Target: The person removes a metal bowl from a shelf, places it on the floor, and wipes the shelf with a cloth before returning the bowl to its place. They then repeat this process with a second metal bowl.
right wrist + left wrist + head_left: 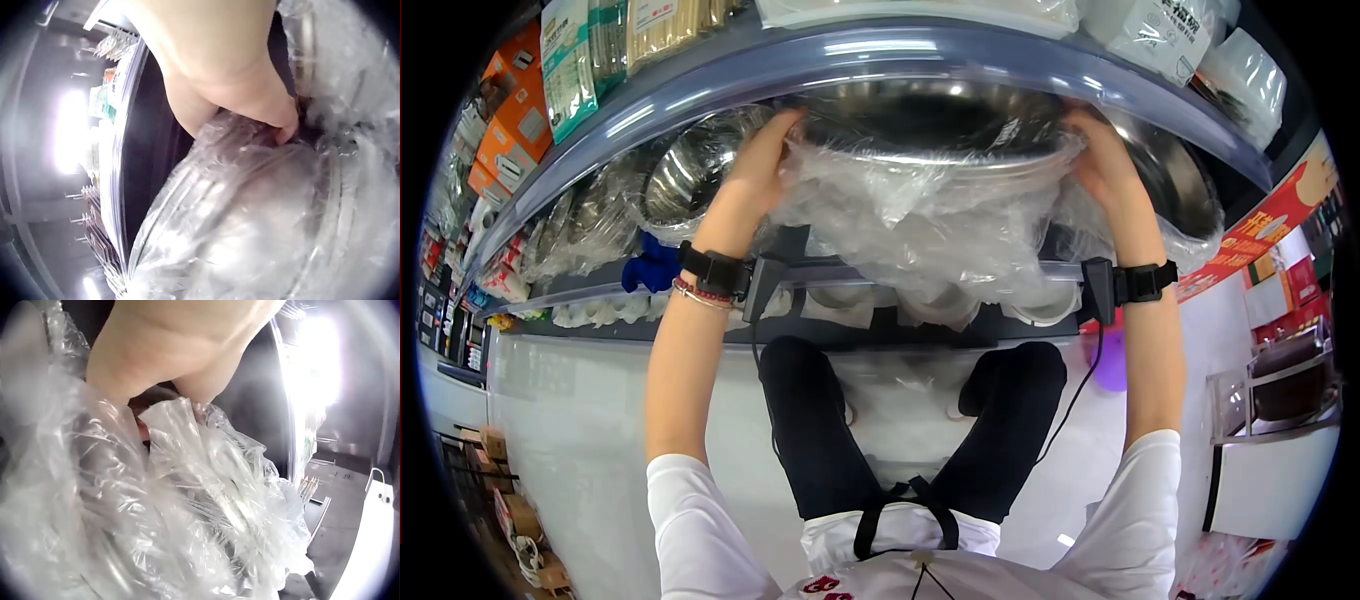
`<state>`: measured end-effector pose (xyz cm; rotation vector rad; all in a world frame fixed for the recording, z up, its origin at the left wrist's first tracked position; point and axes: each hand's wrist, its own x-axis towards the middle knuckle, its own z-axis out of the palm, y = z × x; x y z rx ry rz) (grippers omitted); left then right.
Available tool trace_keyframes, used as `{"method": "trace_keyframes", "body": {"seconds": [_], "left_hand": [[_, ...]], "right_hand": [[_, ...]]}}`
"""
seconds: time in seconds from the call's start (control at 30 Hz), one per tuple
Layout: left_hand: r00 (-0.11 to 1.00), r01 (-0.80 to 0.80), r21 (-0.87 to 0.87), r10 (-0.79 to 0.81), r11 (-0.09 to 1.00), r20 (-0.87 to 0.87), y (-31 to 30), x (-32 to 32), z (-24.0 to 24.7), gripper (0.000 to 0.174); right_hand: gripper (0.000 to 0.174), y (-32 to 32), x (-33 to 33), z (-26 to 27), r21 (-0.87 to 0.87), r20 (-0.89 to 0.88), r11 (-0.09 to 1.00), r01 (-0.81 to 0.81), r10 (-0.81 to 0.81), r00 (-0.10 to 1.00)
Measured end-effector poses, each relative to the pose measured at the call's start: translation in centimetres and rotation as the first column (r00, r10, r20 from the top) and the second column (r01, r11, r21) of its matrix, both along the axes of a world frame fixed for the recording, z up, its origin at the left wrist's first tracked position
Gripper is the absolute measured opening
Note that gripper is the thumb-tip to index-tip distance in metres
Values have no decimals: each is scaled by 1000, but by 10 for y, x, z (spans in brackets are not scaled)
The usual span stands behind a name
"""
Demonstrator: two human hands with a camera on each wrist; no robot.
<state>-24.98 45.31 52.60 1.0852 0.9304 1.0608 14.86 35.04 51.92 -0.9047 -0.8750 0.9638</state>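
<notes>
A wide, shiny metal basin in loose clear plastic wrap is at the shelf front in the head view, partly under the upper shelf's edge. My left hand grips its left side, and my right hand grips the right side. Crumpled plastic lies below my left hand in the left wrist view, hiding most of the fingertips. From the right wrist, the fingers of my right hand curl in at the wrapped rim.
More wrapped metal basins stand on either side, one at left and one at right. A clear shelf edge curves just above my hands. Stacked white bowls sit on the lower shelf. A purple balloon-like object is at floor level.
</notes>
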Motion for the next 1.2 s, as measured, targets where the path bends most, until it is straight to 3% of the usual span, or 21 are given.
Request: {"method": "trace_keyframes", "body": {"seconds": [0.03, 0.07, 0.1, 0.17, 0.2, 0.23, 0.3, 0.33, 0.4, 0.43, 0.5, 0.57, 0.63, 0.73, 0.9, 1.1, 1.2], "left_hand": [[996, -48, 23, 49, 999, -75, -2, -1, 2, 36], [965, -32, 136, 66, 990, -254, -5, -5, 5, 48], [964, -35, 132, 68, 991, -255, -4, -8, 5, 48], [712, 144, 337, 140, 930, -688, 7, -13, 8, 51], [530, 210, 536, 366, 818, -765, 18, -13, -3, 50], [528, 207, 535, 367, 819, -766, 22, -12, -12, 50], [617, 239, 745, 495, 623, -611, 25, -5, -25, 50], [644, 267, 617, 340, 740, -686, 29, -3, -27, 50], [715, 260, 618, 282, 742, -640, 32, -2, -38, 50], [775, 253, 618, 226, 744, -590, 30, -1, -40, 50], [771, 249, 624, 238, 740, -590, 25, -1, -42, 51], [762, 247, 627, 251, 739, -597, 16, -2, -39, 53], [834, 205, 505, 121, 838, -539, 10, 0, -37, 54], [835, 192, 561, 166, 806, -524, 9, 1, -39, 53], [883, 144, 576, 158, 805, -442, 3, 4, -41, 51], [890, 157, 567, 132, 809, -435, 4, 6, -45, 47], [891, 158, 571, 133, 806, -434, 3, 1, -46, 48]], "right_hand": [[32, -1, -7, 0, -40, 110, 999, 17, -12, 994], [38, -1, -14, 2, -76, 222, 996, 34, -16, 975], [38, -1, -23, 4, -80, 221, 996, 31, -12, 975], [53, -5, -38, 5, -70, 582, 964, 256, -169, 795], [52, -7, -44, 7, -55, 650, 948, 312, -203, 732], [52, -5, -42, 6, -57, 650, 949, 309, -200, 733], [44, 0, -34, 3, 225, 939, 875, 428, -312, 145], [44, 0, -35, 2, 225, 940, 875, 429, -312, 141], [41, -1, -37, -3, 229, 866, 945, 235, -308, 394], [41, -2, -37, -5, 228, 868, 945, 235, -306, 392], [41, -7, -37, -9, 288, 907, 919, 271, -352, 231], [42, -16, -40, -8, 226, 919, 935, 274, -298, 258], [42, -22, -40, -2, 170, 926, 946, 276, -249, 283], [43, -24, -38, 0, 21, 931, 967, 253, -111, 347], [43, -21, -32, -9, 121, 981, 942, 314, -161, 106], [46, -18, -32, -23, 147, 989, 912, 382, -143, -39], [49, -17, -28, -30, 170, 984, 912, 374, -176, -18]]}}
